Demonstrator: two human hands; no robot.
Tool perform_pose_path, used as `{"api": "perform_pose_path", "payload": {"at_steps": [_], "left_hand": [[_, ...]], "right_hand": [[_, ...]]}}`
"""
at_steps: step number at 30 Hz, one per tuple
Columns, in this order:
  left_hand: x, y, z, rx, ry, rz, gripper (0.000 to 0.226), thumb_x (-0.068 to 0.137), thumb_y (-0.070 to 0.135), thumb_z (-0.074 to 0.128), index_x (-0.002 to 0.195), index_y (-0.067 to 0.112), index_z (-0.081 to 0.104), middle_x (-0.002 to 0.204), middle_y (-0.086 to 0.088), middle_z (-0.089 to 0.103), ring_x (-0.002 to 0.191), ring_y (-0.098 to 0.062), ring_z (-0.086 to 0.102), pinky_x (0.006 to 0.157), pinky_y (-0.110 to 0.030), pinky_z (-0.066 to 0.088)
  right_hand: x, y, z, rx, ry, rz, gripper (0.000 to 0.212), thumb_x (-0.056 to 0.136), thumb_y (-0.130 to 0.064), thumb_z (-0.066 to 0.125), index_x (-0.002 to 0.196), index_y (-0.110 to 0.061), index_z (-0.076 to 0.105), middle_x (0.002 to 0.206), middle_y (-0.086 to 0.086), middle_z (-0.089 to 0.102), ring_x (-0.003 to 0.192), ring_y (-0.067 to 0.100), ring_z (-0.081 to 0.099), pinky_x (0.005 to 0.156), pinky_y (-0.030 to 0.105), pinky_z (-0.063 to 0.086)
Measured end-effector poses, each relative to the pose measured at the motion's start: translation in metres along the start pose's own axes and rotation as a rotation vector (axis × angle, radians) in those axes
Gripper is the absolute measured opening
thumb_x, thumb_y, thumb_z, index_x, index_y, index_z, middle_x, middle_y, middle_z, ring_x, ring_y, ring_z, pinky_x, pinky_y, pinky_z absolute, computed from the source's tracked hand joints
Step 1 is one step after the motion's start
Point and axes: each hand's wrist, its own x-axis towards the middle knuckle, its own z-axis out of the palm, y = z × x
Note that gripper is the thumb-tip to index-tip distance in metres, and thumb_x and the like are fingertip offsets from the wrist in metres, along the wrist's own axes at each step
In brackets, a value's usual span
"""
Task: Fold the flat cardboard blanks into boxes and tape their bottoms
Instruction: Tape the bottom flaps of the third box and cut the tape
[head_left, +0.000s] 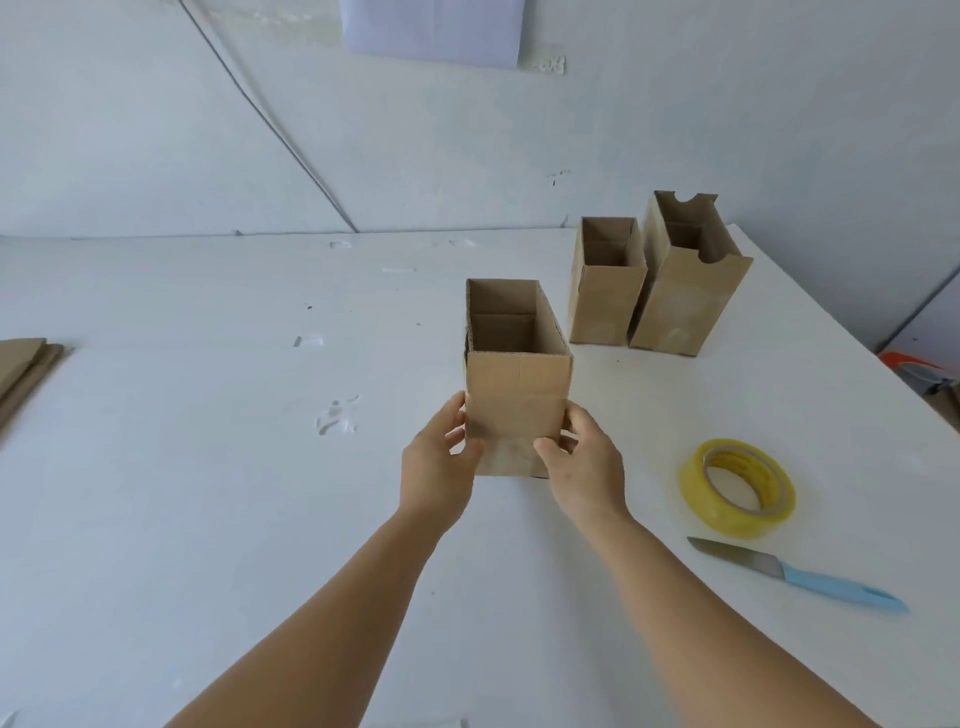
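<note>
An upright, open-topped cardboard box (517, 384) stands on the white table (208, 467) in the middle of the view. My left hand (439, 467) grips its lower left side, thumb on the front face. My right hand (584, 465) grips the lower right side the same way. A strip of clear tape shows on the box's lower front. Two more folded boxes stand at the back right, a shorter one (605, 291) and a taller one (685, 291) with notched flaps. A stack of flat cardboard blanks (23, 369) lies at the left edge.
A yellow roll of clear tape (737, 486) lies to the right of my hands. A knife with a light blue handle (800, 577) lies in front of it. An orange object (914, 371) sits beyond the table's right edge. A white wall rises behind.
</note>
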Motion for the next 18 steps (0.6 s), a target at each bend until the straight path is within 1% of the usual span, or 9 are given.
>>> {"api": "perform_pose_path", "payload": {"at_steps": [2,4,6,8,9,12,14,16,18], "left_hand": [[0.02,0.006,0.01,-0.011,0.034,-0.019,0.045,0.091,0.008,0.056,0.131,0.029,0.053,0.119,0.013,0.063,0.106,-0.005,0.061,0.083,-0.018,0.05],[0.043,0.012,0.02,-0.003,0.06,-0.032,0.04,0.09,0.006,0.057,0.125,0.027,0.055,0.115,0.013,0.063,0.104,-0.005,0.061,0.079,-0.014,0.047],[0.066,0.018,0.028,0.054,0.092,-0.026,0.037,0.091,0.007,0.055,0.123,0.024,0.058,0.109,0.016,0.062,0.099,-0.003,0.06,0.071,-0.005,0.041],[0.088,0.022,0.036,0.097,0.108,-0.035,0.036,0.091,0.007,0.054,0.123,0.023,0.059,0.106,0.017,0.062,0.096,-0.001,0.057,0.064,-0.002,0.038],[0.098,0.023,0.04,0.103,0.109,-0.038,0.036,0.091,0.007,0.054,0.123,0.023,0.059,0.106,0.017,0.062,0.095,-0.001,0.057,0.063,-0.001,0.038],[0.125,0.026,0.051,0.12,0.123,-0.035,0.035,0.09,0.006,0.053,0.119,0.024,0.061,0.107,0.013,0.065,0.094,-0.004,0.06,0.067,-0.004,0.038],[0.143,0.028,0.058,0.147,0.138,-0.04,0.032,0.09,0.007,0.052,0.113,0.026,0.065,0.102,0.01,0.066,0.09,-0.008,0.062,0.066,-0.013,0.041],[0.16,0.029,0.066,0.177,0.139,-0.064,0.028,0.091,0.009,0.049,0.106,0.026,0.067,0.093,0.011,0.065,0.086,-0.012,0.062,0.061,-0.017,0.041],[0.174,0.029,0.074,0.19,0.133,-0.086,0.023,0.092,0.013,0.047,0.097,0.023,0.067,0.084,0.014,0.062,0.086,-0.018,0.062,0.061,-0.02,0.041]], "right_hand": [[0.023,0.0,0.002,0.014,0.055,0.015,0.035,0.087,-0.013,0.061,0.121,-0.018,0.055,0.114,-0.003,0.061,0.09,0.01,0.057,0.069,0.014,0.042],[0.047,0.0,0.006,0.002,0.111,0.009,0.029,0.085,-0.013,0.062,0.113,-0.017,0.057,0.109,0.001,0.059,0.084,0.012,0.056,0.065,0.014,0.039],[0.07,0.0,0.01,0.001,0.154,-0.009,0.025,0.083,-0.013,0.064,0.107,-0.018,0.058,0.101,0.001,0.06,0.082,0.014,0.057,0.068,0.019,0.043],[0.091,0.0,0.014,0.012,0.183,-0.018,0.021,0.082,-0.011,0.064,0.102,-0.019,0.058,0.096,-0.001,0.063,0.084,0.015,0.059,0.071,0.024,0.047],[0.1,0.0,0.014,0.023,0.191,-0.017,0.02,0.082,-0.01,0.063,0.1,-0.018,0.059,0.095,-0.002,0.064,0.084,0.015,0.06,0.072,0.024,0.047],[0.124,0.002,0.014,0.063,0.202,-0.024,0.02,0.085,-0.006,0.061,0.103,-0.013,0.062,0.093,-0.004,0.065,0.083,0.012,0.059,0.071,0.016,0.043],[0.138,0.005,0.017,0.06,0.196,-0.035,0.022,0.087,-0.005,0.058,0.108,-0.012,0.063,0.095,-0.004,0.065,0.085,0.011,0.058,0.072,0.015,0.042],[0.152,0.009,0.022,0.037,0.172,-0.037,0.03,0.089,-0.007,0.055,0.118,-0.012,0.061,0.107,-0.001,0.067,0.097,0.015,0.06,0.082,0.022,0.048],[0.165,0.012,0.028,0.022,0.138,-0.021,0.04,0.091,-0.009,0.053,0.131,-0.012,0.053,0.124,0.003,0.06,0.114,0.018,0.058,0.097,0.032,0.049]]}}
